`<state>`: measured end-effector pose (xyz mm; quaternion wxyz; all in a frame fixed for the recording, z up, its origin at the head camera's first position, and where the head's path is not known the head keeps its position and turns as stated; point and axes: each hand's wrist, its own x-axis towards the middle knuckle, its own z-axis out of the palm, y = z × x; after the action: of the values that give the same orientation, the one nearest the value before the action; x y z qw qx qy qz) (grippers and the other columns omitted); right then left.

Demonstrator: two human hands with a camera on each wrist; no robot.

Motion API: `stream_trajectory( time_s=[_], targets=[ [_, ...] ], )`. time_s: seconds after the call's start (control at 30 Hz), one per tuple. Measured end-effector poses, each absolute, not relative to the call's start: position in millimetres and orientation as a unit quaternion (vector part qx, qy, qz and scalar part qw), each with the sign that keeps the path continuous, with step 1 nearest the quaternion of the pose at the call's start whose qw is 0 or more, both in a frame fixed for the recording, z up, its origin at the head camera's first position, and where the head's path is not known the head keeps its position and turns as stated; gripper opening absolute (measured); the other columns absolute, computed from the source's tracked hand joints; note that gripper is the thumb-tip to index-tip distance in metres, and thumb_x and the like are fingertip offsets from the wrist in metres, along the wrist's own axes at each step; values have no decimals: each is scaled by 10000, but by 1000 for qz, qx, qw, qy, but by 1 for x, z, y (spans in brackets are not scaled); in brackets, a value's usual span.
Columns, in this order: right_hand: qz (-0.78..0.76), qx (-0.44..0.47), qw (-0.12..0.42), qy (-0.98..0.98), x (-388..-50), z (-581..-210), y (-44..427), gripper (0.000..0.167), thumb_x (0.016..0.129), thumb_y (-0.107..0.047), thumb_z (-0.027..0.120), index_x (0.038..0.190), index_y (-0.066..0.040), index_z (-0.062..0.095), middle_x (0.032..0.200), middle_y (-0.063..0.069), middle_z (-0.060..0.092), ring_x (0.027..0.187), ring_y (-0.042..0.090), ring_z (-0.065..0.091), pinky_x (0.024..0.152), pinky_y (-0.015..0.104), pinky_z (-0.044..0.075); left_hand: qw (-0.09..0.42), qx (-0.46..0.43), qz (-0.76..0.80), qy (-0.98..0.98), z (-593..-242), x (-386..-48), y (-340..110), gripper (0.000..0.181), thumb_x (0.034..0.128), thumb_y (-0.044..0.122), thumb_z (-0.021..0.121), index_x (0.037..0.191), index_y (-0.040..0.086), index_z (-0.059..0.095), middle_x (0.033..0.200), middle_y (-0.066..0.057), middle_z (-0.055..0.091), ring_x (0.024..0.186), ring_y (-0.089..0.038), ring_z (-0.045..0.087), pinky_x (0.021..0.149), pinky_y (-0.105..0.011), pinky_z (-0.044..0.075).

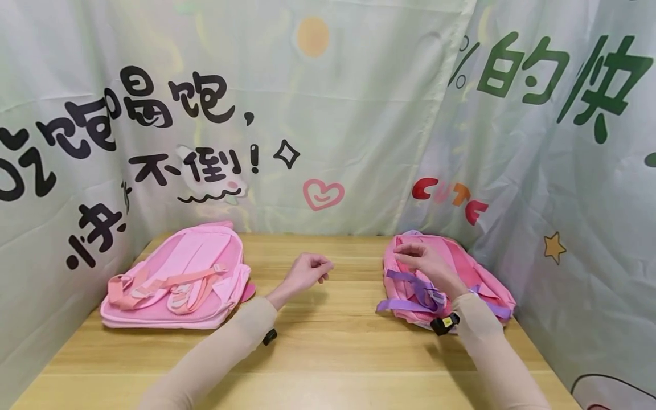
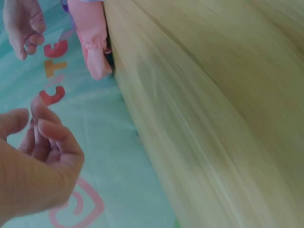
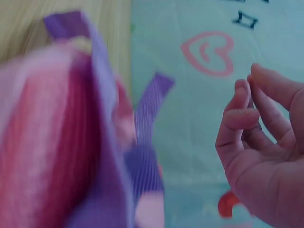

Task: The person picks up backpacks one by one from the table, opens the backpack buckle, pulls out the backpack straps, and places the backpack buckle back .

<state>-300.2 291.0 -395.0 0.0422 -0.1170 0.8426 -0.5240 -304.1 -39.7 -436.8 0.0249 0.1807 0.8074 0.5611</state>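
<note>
My left hand (image 1: 309, 270) hovers over the middle of the table, fingers loosely bent, and holds nothing. On its left lies a light pink backpack (image 1: 200, 250), back panel up, with peach straps (image 1: 192, 279) bunched on it. My right hand (image 1: 427, 262) is above a darker pink backpack (image 1: 463, 259) with purple straps (image 1: 422, 293). In the right wrist view the fingers (image 3: 232, 128) are loosely curled with nothing between them, apart from the blurred backpack (image 3: 47, 133). The left wrist view shows the left hand (image 2: 47, 166) free of any object.
The wooden table (image 1: 328, 341) carries both backpacks, one at each side. Printed fabric curtains (image 1: 359, 114) enclose the back and both sides. Each wrist wears a small black device, such as the right one (image 1: 445, 323).
</note>
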Motion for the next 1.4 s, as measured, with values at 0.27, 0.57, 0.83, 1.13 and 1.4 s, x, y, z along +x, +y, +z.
stream_trajectory(
  time_s=[0.27,0.57,0.83,1.13,1.4],
  targets=[
    [-500,-105,21,859,-297,-397,337,497,925,-305,679,1288,19,578,1099,-49,663,872,210,579,748,276,497,63,228,569,788,-444,-306,-12,178,974,232,616,946,106,738,722,-55,684,682,-238,655,704,-539,532],
    [-401,-85,39,911,-286,-409,398,521,913,-330,690,1310,-11,578,1254,199,615,1112,309,566,895,418,527,76,224,576,782,-450,-305,23,182,954,179,639,951,17,722,742,-122,699,597,-115,612,577,-357,520],
    [-367,-29,59,928,-274,-412,437,631,902,-412,678,1398,-54,523,1371,240,523,1149,311,491,824,311,500,92,226,568,786,-456,-294,53,158,925,175,678,990,39,726,862,-170,711,682,-174,667,577,-275,512],
    [-364,-1,49,930,-261,-423,468,683,940,-424,627,1414,37,457,1386,321,470,1165,362,473,862,376,501,97,250,558,785,-460,-281,85,133,867,135,733,975,57,742,865,8,714,753,-30,607,718,-209,516],
    [-392,14,42,919,-259,-433,477,696,952,-415,607,1439,40,408,1450,355,364,1235,458,384,978,586,421,127,238,522,809,-453,-279,99,291,844,85,738,1132,86,694,933,-16,667,786,-68,588,659,-226,518]
  ],
)
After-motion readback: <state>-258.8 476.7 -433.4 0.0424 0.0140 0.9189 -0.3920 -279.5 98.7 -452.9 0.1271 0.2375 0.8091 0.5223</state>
